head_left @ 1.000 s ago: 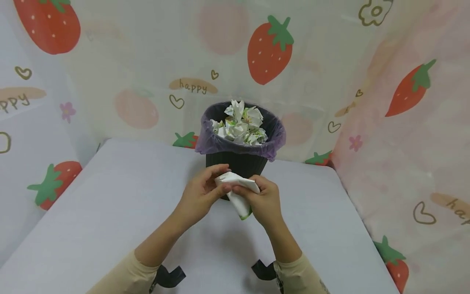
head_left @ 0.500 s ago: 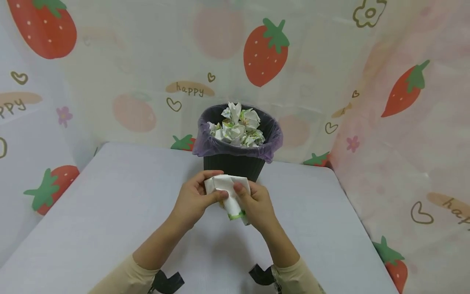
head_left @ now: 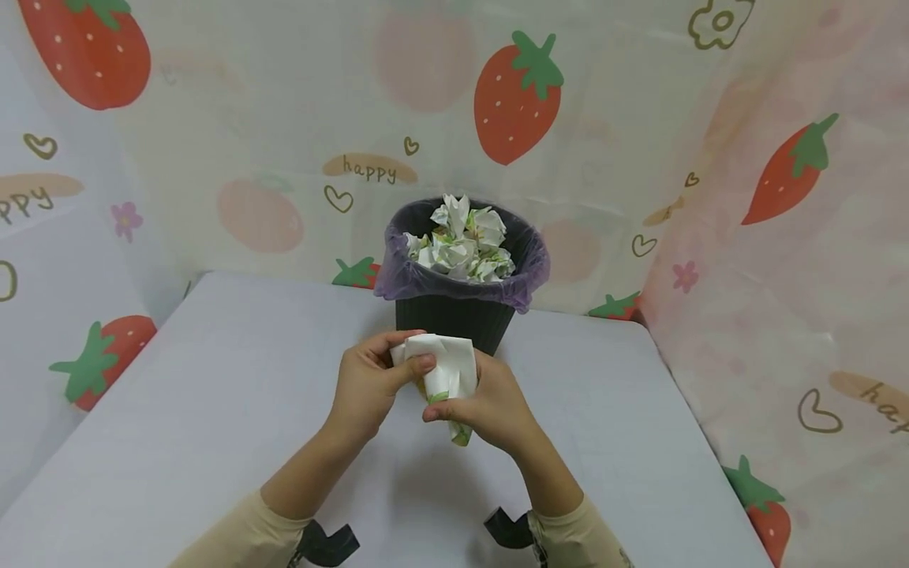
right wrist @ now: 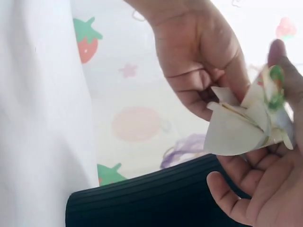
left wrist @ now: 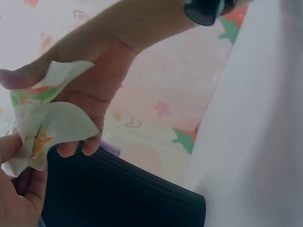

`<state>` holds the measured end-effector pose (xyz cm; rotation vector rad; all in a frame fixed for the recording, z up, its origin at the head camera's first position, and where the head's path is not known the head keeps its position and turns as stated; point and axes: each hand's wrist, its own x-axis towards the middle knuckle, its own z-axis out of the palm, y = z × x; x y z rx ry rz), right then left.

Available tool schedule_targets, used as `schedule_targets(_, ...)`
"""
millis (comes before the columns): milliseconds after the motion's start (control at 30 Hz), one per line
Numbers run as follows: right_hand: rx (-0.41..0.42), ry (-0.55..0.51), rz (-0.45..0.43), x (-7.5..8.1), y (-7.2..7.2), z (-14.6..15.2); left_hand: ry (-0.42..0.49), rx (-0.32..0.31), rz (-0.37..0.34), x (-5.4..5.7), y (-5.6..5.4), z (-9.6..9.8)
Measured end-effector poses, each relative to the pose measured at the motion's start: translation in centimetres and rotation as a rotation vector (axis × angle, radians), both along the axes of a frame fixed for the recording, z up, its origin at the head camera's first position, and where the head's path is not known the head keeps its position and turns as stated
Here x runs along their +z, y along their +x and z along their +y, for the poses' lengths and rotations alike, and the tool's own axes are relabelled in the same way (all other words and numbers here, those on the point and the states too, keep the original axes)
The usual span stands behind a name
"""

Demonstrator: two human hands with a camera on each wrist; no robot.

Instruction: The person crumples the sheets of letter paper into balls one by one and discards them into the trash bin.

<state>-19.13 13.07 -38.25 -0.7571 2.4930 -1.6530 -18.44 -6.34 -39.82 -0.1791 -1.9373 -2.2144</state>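
Both hands hold a folded piece of printed paper (head_left: 454, 369), white with green and orange print, in front of a black trash bin. In the head view my left hand (head_left: 360, 385) pinches the paper's left side between thumb and fingers. My right hand (head_left: 495, 406) has its thumb across the lower part, its fingers mostly hidden behind. The left wrist view shows loose paper flaps (left wrist: 71, 124) between the hands. From the right wrist view, the right hand's fingers (right wrist: 225, 191) lie loosely curved behind the paper and its thumb sticks out past it.
The black trash bin (head_left: 454, 319) stands just beyond the hands, with a purple liner (head_left: 529, 276) folded over its rim. Crumpled printed papers (head_left: 461, 244) fill it above the rim. A white table (head_left: 234, 379) lies beneath, with strawberry-printed sheeting (head_left: 284, 95) around it.
The paper has turned from a narrow, slanted fold to a broader face toward me. My right thumb has slid down from its upper part to the lower part. The bin stays put.
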Motion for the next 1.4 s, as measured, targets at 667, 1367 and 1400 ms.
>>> schedule_targets(667,-0.304,-0.392,-0.097,-1.2,-1.0,-0.4,-0.397,-0.135,0.229,-0.9,1.6,2.4)
schedule_targets(1367,0.262,0.051,0.114,0.0,-0.6,1.0,-0.113,-0.029,0.011,0.0,0.7,0.4)
schedule_targets(1400,0.257,0.061,0.122,0.0,-0.6,1.0,-0.104,-0.032,0.005,0.1,0.7,0.4)
